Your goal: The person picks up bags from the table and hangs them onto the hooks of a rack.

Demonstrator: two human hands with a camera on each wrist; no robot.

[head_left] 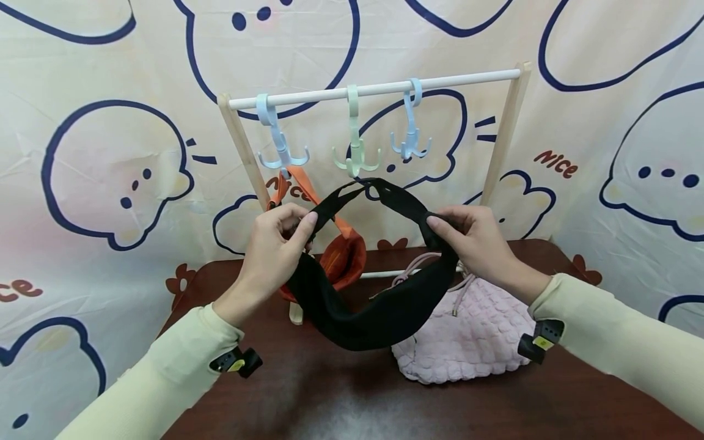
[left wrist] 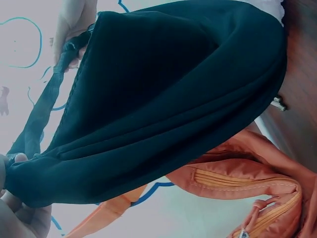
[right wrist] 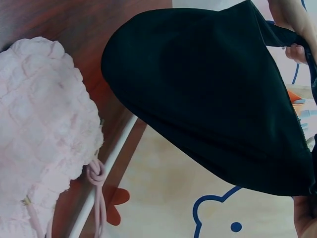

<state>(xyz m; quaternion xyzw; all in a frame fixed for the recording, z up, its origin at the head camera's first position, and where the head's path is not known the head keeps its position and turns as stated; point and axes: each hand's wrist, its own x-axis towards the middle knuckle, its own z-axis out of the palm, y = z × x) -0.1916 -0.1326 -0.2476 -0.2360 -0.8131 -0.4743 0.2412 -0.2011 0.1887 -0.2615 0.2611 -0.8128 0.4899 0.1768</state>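
Note:
Between my two hands hangs a black cloth bag [head_left: 363, 324], its strap arching up toward the rack. My left hand [head_left: 275, 250] pinches the bag at the left end of its strap, thumb on top. At the opposite end my right hand [head_left: 475, 238] grips the strap in the same way. The bag's body sags in a curve over the table. In the left wrist view, the black bag [left wrist: 163, 99] spreads wide, with an orange bag [left wrist: 237, 181] beneath it. A zip edge runs along the black bag [right wrist: 198, 99] in the right wrist view.
A white rail [head_left: 440, 81] on wooden posts carries a blue hook [head_left: 280, 146], a green hook [head_left: 355, 153] and another blue hook [head_left: 410, 134]. From the left one hangs the orange bag [head_left: 350, 260]. A pink quilted bag [head_left: 473, 336] lies on the brown table [head_left: 330, 397].

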